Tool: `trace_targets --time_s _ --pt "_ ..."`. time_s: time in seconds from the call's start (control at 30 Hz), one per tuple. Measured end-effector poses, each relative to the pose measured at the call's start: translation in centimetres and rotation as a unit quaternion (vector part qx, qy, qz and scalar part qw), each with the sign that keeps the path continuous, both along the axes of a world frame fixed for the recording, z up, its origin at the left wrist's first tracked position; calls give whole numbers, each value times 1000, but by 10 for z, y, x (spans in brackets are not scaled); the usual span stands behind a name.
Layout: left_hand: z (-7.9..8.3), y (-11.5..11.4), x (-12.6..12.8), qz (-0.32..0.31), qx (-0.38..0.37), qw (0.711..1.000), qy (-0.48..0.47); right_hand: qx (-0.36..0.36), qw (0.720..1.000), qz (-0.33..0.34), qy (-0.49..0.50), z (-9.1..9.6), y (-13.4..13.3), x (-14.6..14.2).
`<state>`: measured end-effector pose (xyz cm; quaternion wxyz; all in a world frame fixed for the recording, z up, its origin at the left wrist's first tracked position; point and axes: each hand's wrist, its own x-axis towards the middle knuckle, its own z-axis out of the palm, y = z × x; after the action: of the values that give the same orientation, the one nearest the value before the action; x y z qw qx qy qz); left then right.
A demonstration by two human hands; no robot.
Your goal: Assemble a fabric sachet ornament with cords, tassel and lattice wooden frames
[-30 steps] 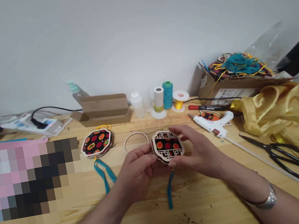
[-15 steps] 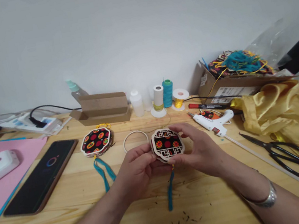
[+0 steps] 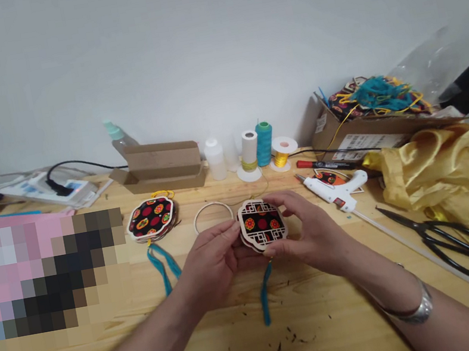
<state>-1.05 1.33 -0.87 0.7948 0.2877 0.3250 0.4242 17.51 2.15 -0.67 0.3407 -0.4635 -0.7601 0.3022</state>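
Between my two hands is a tasselled ornament (image 3: 262,224), with a pale lattice frame over dark fabric patterned in red and orange. My left hand (image 3: 213,258) grips its left edge, thumb near the front and fingers beneath. My right hand (image 3: 311,234) curls round the right side, with fingers at the top edge and thumb at the bottom. A teal tassel (image 3: 265,300) hangs from its lower edge towards the table. Behind my left hand lies a thin pale ring (image 3: 211,205). A similar ornament (image 3: 151,218) without lattice, with teal threads, lies further left.
On the right are a white glue gun (image 3: 337,189), black scissors (image 3: 446,244) and gold satin cloth (image 3: 418,161). A cardboard box (image 3: 320,121) holds ornaments and teal thread. Thread spools (image 3: 265,144), a white bottle (image 3: 215,160) and an open carton (image 3: 164,166) stand along the wall.
The ornament stays in both hands, with only a very slight shift in its angle. The view has moved a little. A blurred patch now covers the phone at the left.
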Motion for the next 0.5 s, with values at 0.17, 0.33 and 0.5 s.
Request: trace_targets --time_s 0.17,0.33,0.5 --pt "0 0 0 5 -1 1000 12 8 1000 9 8 -3 1 0" --pt "0 2 -1 2 0 1000 27 16 1000 15 9 -2 1 1" --pt "0 1 -1 1 1 999 32 30 999 22 7 -1 2 -1"
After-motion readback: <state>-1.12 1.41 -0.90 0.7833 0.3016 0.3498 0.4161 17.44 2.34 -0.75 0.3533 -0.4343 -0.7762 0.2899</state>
